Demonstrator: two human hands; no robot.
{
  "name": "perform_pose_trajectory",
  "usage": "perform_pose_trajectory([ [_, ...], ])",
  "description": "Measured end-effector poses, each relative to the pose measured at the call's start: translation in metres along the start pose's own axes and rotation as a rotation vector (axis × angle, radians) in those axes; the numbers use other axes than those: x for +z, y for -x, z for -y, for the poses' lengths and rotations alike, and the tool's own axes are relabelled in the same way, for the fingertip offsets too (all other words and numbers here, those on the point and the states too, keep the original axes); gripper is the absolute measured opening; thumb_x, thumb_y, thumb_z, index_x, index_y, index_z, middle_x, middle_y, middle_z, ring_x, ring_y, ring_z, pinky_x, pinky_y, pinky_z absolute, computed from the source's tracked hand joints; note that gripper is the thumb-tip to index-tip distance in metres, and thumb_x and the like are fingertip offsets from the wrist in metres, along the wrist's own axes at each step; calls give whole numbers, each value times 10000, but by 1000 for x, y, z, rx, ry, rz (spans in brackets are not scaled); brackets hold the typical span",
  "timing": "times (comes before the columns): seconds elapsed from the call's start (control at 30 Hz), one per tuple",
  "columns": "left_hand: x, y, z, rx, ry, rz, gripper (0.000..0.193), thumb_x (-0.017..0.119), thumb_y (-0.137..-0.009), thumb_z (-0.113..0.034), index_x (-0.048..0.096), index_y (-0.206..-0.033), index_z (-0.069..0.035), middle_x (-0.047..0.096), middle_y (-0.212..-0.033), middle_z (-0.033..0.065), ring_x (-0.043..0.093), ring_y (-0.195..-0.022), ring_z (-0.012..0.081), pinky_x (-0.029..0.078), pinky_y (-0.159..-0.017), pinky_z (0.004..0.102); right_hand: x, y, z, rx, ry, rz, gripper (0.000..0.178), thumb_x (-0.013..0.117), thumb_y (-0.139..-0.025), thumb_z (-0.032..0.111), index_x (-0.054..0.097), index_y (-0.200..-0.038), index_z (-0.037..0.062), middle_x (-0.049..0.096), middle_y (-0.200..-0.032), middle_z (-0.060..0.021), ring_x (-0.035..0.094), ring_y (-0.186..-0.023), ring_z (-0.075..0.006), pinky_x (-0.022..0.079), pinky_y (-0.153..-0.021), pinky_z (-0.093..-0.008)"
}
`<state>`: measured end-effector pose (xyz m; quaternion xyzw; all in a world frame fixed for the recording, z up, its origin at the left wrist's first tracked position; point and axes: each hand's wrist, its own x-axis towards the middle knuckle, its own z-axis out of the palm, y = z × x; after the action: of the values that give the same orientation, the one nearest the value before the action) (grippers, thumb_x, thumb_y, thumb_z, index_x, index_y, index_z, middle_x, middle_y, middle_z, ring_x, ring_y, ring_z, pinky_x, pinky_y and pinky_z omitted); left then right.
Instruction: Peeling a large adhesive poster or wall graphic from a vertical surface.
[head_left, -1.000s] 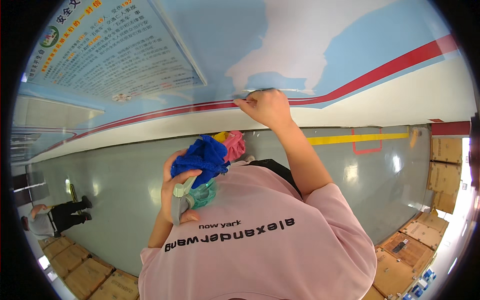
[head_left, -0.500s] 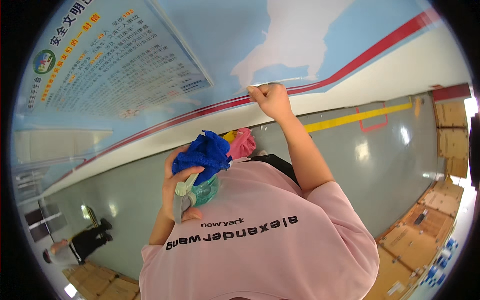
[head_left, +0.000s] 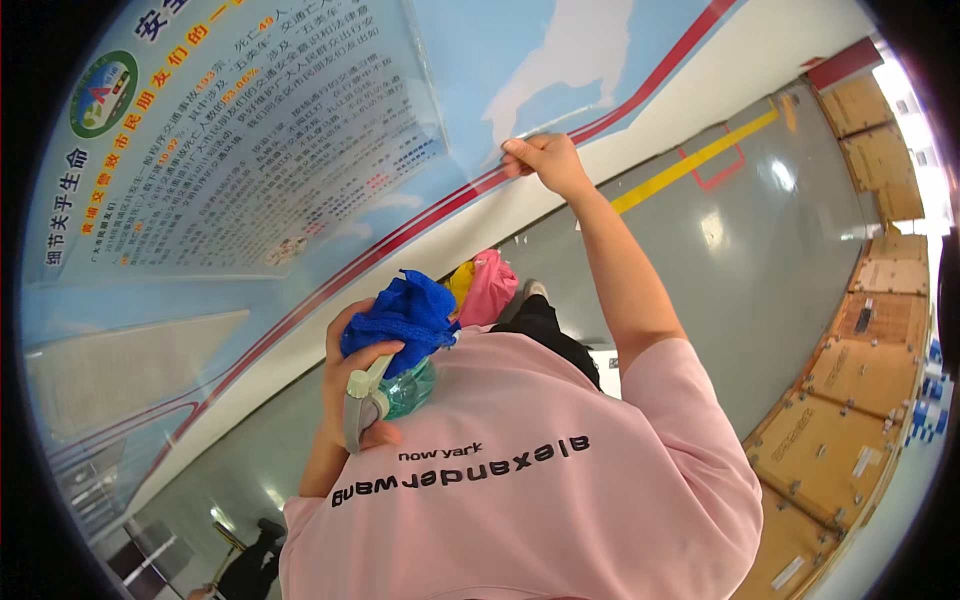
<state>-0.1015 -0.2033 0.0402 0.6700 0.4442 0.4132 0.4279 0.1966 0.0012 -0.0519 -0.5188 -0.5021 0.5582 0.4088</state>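
Left hand closed around a clear green spray bottle (pale trigger head below the fingers), with a bunched blue cloth pressed against the bottle's upper side in the same grasp. Right hand raised, fingers curled tight, knuckles touching the wall poster beside its red stripe; any content of that fist cannot be told.

Warehouse or factory hall: glossy grey floor with yellow and red marking lines, stacked plywood crates along one side, large printed notice board on wall.
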Motion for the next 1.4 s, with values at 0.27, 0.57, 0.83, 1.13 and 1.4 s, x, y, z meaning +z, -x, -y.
perform_pose_trajectory([
  [0.27,-2,0,0,19,-83,23,847,642,-541,-748,648,-971,-18,355,-1281,212,414,-1182,354,304,-991,400,-37,-12,2,-136,201,35,359,677,-770,314,672,-742,-44,651,-677,-111,618,-646,-169,488,-651,-294],
  [0.57,8,10,5,53,-79,-76,839,641,-539,-755,648,-976,-38,352,-1277,212,403,-1188,365,296,-996,423,-5,-14,27,-29,713,20,460,708,-717,432,671,-640,-21,628,-591,-116,580,-541,-191,472,-585,-304],
  [0.83,17,26,12,39,3,-167,836,663,-538,-730,642,-998,-33,341,-1286,218,392,-1194,369,288,-995,426,30,-23,0,-222,629,178,388,652,-769,392,688,-746,7,648,-672,-140,618,-620,-209,489,-612,-313],
  [1.13,45,37,12,27,-16,-255,840,669,-531,-729,641,-997,-31,337,-1291,217,386,-1199,368,293,-992,425,58,1,31,-324,1086,-83,565,650,-651,603,637,-589,41,593,-554,-134,612,-562,-293,489,-505,-351],
  [1.4,57,38,14,-190,57,-301,841,693,-523,-709,636,-1005,-23,327,-1300,218,388,-1202,370,294,-994,425,55,-19,-5,-553,1013,-126,443,646,-734,477,639,-635,44,600,-575,-120,590,-537,-301,473,-496,-359],
])
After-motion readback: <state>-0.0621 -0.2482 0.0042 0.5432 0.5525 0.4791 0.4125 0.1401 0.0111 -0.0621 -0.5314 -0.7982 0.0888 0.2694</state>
